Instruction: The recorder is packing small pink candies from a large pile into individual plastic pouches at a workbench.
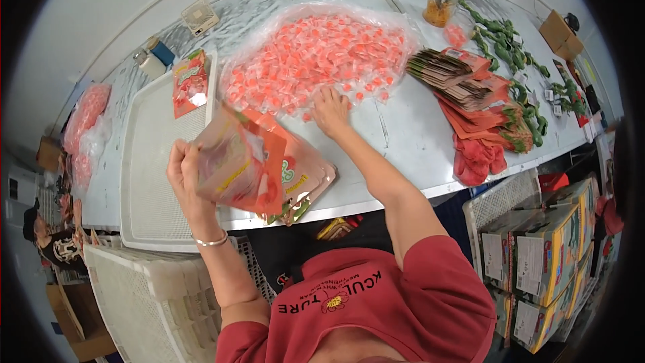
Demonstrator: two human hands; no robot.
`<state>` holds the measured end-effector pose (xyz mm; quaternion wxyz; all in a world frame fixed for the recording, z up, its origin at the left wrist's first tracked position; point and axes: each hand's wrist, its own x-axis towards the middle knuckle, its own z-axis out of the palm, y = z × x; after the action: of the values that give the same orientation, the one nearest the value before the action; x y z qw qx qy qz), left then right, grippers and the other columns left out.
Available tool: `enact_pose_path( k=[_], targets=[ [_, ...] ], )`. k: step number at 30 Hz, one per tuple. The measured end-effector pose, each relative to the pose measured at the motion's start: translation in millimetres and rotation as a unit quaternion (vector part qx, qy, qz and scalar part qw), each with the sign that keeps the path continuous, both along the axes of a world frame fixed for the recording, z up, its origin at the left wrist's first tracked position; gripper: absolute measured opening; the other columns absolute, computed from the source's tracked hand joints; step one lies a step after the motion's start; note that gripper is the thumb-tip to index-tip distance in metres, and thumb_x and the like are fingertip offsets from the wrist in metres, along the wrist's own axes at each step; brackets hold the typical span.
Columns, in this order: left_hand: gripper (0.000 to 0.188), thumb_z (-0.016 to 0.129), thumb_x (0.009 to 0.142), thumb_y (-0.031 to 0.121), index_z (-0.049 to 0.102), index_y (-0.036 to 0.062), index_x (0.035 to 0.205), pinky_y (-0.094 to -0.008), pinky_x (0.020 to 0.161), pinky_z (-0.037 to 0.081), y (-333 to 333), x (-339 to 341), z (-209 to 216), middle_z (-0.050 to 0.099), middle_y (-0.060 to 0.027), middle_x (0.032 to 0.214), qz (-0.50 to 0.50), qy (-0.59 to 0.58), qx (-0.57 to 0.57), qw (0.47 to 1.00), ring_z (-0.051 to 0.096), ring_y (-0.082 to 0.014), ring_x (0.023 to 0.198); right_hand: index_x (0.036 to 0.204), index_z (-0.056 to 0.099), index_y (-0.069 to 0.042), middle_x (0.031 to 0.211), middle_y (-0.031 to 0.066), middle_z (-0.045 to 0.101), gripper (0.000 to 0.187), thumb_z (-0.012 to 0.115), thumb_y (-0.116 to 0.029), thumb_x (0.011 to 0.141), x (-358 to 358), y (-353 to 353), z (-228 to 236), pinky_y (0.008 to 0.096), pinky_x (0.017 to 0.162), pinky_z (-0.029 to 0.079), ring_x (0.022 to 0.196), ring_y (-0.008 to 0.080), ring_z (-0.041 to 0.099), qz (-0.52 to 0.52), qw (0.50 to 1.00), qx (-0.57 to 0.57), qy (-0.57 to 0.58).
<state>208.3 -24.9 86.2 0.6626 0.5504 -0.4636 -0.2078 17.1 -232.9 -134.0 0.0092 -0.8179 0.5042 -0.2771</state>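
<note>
My left hand is closed on the edge of an orange printed pouch, which it holds up tilted above the near table edge. Beneath it lie more printed pouches, partly covered by the held one. My right hand rests at the near edge of a large heap of small clear-wrapped orange-red pieces. Its fingers curl down among them, and what they grip, if anything, is hidden. The heap lies on a clear plastic sheet. One printed pouch lies at the far end of a white tray on my left.
Fanned stacks of pouches, a red cloth and green tagged strips lie at right. A small white fan stands at the back. Stacked white crates and printed boxes flank me below the table.
</note>
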Motion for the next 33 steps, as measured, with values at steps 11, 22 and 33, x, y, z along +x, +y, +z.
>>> enact_pose_path(
  k=[11,22,33],
  targets=[
    [0.022,0.050,0.089,0.011,0.039,0.0079,0.070,-0.0181,0.062,0.032,5.7,-15.1,-11.4,0.041,0.0039,0.070,-0.031,0.088,-0.005,0.996,0.034,-0.0035,0.066,0.106,0.060,-0.003,0.104,0.0077,0.062,0.039,0.041,-0.034,0.093,-165.1,11.5,45.1,0.0325,0.092,0.037,0.103,0.0198,0.055,0.061,0.888,0.238,-0.388],
    [0.024,0.051,0.088,0.012,0.037,0.0081,0.068,-0.0180,0.058,0.031,-0.6,-43.2,3.7,0.041,0.0034,0.068,-0.073,0.062,-0.004,0.995,0.033,-0.0035,0.063,0.105,0.060,-0.003,0.099,0.0108,0.064,0.030,0.046,-0.024,0.090,-137.3,-37.1,34.5,0.0344,0.080,0.045,0.089,0.0227,0.060,0.092,0.970,0.180,0.139],
    [0.019,0.050,0.089,0.013,0.042,0.0070,0.072,-0.0182,0.061,0.032,-20.6,-53.2,10.8,0.039,0.0046,0.070,-0.079,0.008,-0.019,0.997,0.033,-0.0037,0.066,0.113,0.058,-0.017,0.125,0.0088,0.049,0.035,0.057,-0.035,0.083,-138.5,47.9,23.5,0.0432,0.084,0.039,0.107,0.0256,0.048,-0.073,0.992,-0.078,0.061]
  ],
)
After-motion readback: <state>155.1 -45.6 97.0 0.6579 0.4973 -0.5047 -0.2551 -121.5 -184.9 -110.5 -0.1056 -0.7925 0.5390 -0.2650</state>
